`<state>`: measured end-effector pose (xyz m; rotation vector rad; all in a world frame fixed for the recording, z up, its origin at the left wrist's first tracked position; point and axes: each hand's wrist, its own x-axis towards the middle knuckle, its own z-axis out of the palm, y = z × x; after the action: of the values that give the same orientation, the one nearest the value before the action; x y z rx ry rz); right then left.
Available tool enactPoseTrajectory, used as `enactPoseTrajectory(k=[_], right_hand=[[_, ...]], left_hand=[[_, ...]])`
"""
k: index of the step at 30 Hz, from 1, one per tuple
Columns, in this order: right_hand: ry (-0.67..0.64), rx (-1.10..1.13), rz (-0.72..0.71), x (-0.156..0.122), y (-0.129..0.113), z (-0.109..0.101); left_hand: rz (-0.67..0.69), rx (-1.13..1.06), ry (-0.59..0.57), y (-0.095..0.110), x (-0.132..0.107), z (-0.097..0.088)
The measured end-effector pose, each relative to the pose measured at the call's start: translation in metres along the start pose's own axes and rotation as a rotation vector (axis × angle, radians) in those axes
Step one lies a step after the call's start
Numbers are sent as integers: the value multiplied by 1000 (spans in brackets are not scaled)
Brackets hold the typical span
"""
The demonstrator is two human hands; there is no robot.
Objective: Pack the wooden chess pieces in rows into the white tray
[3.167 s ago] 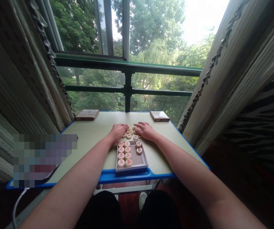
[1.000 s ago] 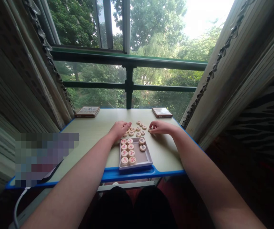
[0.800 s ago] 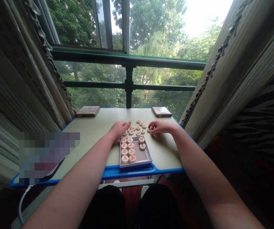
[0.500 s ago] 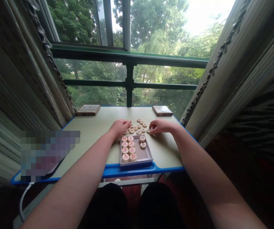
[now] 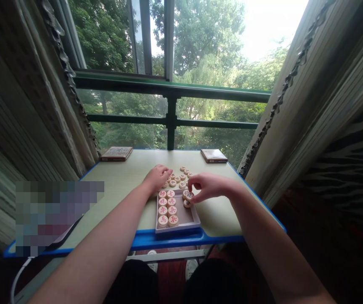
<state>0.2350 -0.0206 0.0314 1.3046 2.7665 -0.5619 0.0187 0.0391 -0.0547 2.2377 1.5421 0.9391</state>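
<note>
My right hand [image 5: 207, 187] is over the far right corner of the shallow grey tray [image 5: 190, 218], thumb and fingertips [image 5: 190, 185] pinched on one round wooden chess piece [image 5: 189, 195] with a dark character on top; it sits just above or on the tray's right column, can't tell if it's touching the floor yet. Another dark-marked disc [image 5: 187, 203] lies in the tray directly at 6 o'clock from the pinched one, just beside it. My left hand [image 5: 158, 177] is at 9 o'clock from the right hand, palm down, fingers loosely curled on the edge of the loose pile of pieces [image 5: 179, 179] spread on the table just beyond the tray; can't tell whether it has anything under the fingers. Tray's left side holds two tidy columns of red-marked pieces [image 5: 167, 207], four rows, touching each other. The tray sits at the near edge of the pale green table [image 5: 123, 177], against the blue rim [image 5: 169, 240], roughly centre. Far left corner of the table, about 10 o'clock from the tray: a flat printed box [image 5: 116, 153]. Far right corner, about 1 o'clock: a second flat brown box [image 5: 213, 155]. Both well apart from the pieces. Green window railing [image 5: 170, 88] beyond the table, trees outside.
</note>
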Motion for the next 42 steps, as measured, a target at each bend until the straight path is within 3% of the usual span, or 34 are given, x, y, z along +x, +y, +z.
enactPoseTrajectory(k=[5,17,25,29,33,42], right_hand=[[14,-76,24,0,-5,5],[12,-173,28,-3,-19,10],[5,-166,18,-2,-17,11],[15,-146,17,-3,-15,11],[19,-120,-11,-2,-15,11],[157,-122,-169,12,-22,24]], left_hand=[[-20,-25,89,-3,2,2],[-36,10,49,-6,2,3],[78,-37,62,14,-4,-10],[39,-10,116,14,-4,-12],[12,24,113,10,-4,-10],[10,-1,118,4,-1,-5]])
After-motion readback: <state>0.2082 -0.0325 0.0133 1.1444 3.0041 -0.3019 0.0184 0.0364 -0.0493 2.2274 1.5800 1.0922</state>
